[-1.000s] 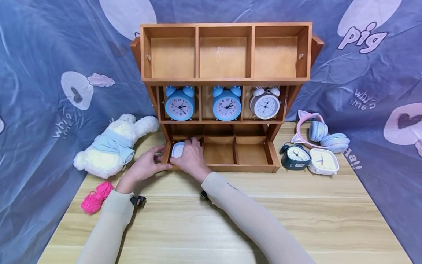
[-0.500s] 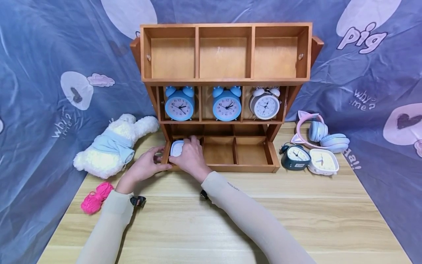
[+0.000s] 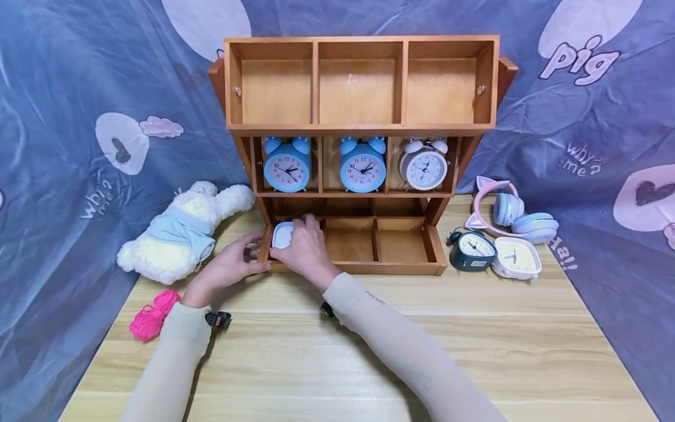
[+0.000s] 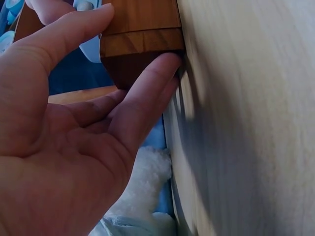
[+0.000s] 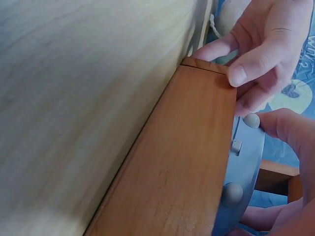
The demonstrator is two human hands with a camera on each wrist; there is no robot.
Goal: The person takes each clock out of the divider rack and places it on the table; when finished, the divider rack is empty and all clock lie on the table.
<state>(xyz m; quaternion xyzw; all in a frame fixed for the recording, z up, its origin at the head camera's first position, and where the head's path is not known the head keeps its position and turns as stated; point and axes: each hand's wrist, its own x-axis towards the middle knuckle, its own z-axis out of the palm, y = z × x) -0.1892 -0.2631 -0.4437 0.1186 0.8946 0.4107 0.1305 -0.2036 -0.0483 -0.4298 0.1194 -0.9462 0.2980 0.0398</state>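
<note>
At lower left of the wooden rack (image 3: 364, 269), my right hand (image 3: 307, 246) pinches a pale-blue alarm clock (image 3: 282, 235); my left hand (image 3: 229, 265) pinches the rack's corner (image 5: 207, 72).

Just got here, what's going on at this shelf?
A person's right hand grips a pale square item, probably a clock, in the bottom-left compartment of a wooden shelf. Their left hand holds the shelf's lower left corner. Three alarm clocks stand in the middle row. A dark green clock and a white clock are on the table to the right, near cat-ear headphones.
</note>
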